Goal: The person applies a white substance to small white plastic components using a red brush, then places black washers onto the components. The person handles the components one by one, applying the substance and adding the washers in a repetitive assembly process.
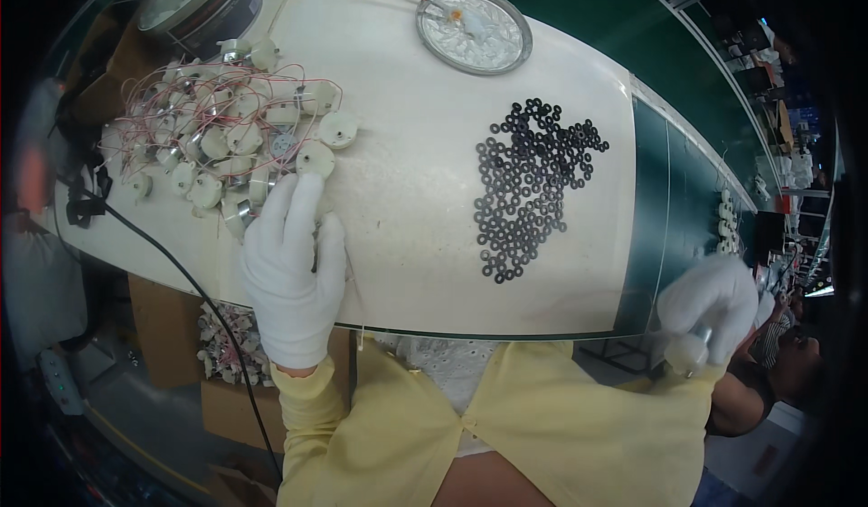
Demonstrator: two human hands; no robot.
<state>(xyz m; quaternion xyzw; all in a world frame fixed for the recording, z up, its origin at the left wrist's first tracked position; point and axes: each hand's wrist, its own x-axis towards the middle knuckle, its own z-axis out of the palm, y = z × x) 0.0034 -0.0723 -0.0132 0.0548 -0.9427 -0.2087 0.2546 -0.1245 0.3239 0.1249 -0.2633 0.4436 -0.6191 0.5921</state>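
Observation:
My left hand (pixel 294 263), in a white glove, lies flat on the white work mat (pixel 407 190) with its fingers stretched toward a heap of small white round motors (pixel 226 136) with thin red wires. Its fingertips touch the nearest motor (pixel 315 159). My right hand (pixel 710 312), also gloved, is off the table's right front corner and grips a small white round motor (pixel 687 353). A spread of several black rubber rings (pixel 533 186) lies on the mat between the two hands.
A round silver dish (pixel 475 29) with a red-handled tool sits at the far edge. A dark round container (pixel 194 5) stands at the far left. A black cable (pixel 163 254) runs down the left. A green conveyor (pixel 696 181) passes on the right. A cardboard box of parts (pixel 221 344) stands under the table.

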